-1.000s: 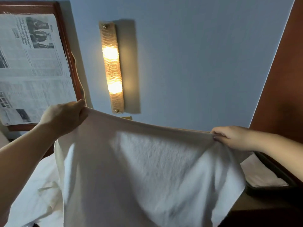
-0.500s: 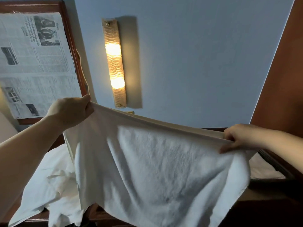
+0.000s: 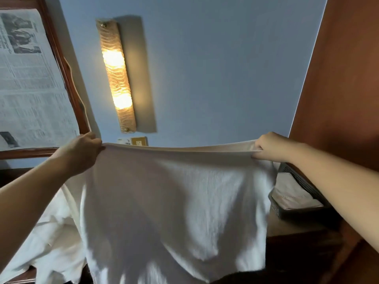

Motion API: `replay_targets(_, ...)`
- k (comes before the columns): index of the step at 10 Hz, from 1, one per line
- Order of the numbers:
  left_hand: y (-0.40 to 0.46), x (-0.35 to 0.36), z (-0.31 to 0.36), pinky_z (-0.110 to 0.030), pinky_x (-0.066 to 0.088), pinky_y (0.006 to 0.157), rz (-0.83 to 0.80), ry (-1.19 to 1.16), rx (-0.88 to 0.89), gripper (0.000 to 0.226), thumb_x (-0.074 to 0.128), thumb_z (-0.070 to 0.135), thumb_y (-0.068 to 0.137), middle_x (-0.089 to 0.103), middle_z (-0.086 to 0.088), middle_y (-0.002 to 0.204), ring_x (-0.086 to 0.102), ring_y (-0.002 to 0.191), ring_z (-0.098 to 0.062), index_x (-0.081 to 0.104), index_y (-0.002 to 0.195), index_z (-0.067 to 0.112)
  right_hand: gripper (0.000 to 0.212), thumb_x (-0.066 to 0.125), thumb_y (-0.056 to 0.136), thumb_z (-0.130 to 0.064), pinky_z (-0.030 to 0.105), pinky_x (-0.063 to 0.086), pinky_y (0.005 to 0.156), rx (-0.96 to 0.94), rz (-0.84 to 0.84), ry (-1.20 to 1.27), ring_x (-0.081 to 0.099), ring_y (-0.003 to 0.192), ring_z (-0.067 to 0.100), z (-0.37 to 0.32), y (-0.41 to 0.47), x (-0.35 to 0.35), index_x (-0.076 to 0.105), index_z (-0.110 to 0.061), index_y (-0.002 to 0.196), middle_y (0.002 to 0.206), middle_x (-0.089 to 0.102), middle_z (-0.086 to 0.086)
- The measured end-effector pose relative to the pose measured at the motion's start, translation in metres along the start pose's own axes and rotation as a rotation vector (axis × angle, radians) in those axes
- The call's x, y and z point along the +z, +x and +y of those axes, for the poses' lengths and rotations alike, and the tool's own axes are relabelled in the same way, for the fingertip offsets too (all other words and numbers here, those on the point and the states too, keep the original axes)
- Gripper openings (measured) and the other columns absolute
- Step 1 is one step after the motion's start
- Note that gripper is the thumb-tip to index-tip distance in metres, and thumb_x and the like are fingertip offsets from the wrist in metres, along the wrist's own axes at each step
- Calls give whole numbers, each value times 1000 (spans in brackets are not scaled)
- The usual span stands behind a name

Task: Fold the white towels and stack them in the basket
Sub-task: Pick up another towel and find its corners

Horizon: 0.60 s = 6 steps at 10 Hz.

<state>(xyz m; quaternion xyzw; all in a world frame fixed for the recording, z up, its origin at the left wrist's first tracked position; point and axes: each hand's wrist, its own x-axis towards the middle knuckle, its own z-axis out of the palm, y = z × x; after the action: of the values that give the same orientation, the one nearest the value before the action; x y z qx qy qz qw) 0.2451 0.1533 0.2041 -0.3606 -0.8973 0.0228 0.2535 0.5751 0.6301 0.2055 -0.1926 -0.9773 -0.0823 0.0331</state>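
White terry towel [image 3: 174,201] is hanging spread left of the dark slatted basket [image 3: 303,210], its top edge now pulled tauter and leveller than before; left hand [image 3: 80,152] and right hand [image 3: 270,146] fingers are pinching its corners, readying the first fold.

The held white towel [image 3: 172,212] hides most of the surface beneath it and covers the near left corner of the dark basket [image 3: 303,185]; its own lower edge is cut off by the bottom of the frame. The fingertips of the left hand [image 3: 82,150] are hidden behind the towel's top edge. The framed newspaper [image 3: 30,78] is cut off at the left edge, its print too small to read.
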Motion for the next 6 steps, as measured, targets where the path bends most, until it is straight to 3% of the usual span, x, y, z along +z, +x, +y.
replay_targets(1,-22,-26,32,-49,51,81,-136,-103,-237,9,52,7,101,60,-21,102,61,92,-40,61,104,4,54,74,82,-43,35,25,57,-42,29,162,27,56,17,3,-4,0,32,-18,59,58,33,0)
replay_targets(2,-27,-24,44,-44,45,66,-129,-132,-309,25,46,3,95,47,-8,89,54,78,-33,50,110,24,64,74,88,-56,35,23,53,-99,-18,51,29,53,17,1,-7,-8,35,-16,56,58,36,1)
replay_targets(3,-23,-30,56,-44,43,74,-181,-78,-374,31,41,11,95,45,-9,98,49,93,-33,50,118,30,64,63,93,-65,34,29,54,-89,-58,-120,41,56,17,-7,-7,-16,42,-15,60,64,48,2)
replay_targets(4,-19,-33,64,-52,42,94,-240,-51,-459,27,38,17,96,50,-16,114,47,114,-39,52,119,22,51,75,88,-57,38,41,62,-40,35,54,47,63,20,-9,-13,-17,42,-18,80,77,56,3)
replay_targets(5,-24,-30,60,-54,39,101,-256,-48,-432,29,35,24,99,52,-18,121,47,118,-40,54,119,19,46,81,88,-41,38,42,63,-16,42,233,49,65,21,-16,-22,-21,39,-29,102,80,57,6)
replay_targets(6,-33,-22,48,-55,42,99,-244,-3,-334,44,37,59,98,54,-11,112,51,114,-36,58,118,25,27,71,96,-40,38,47,71,-51,-44,38,55,74,18,-18,-21,-19,48,-34,108,84,57,3)
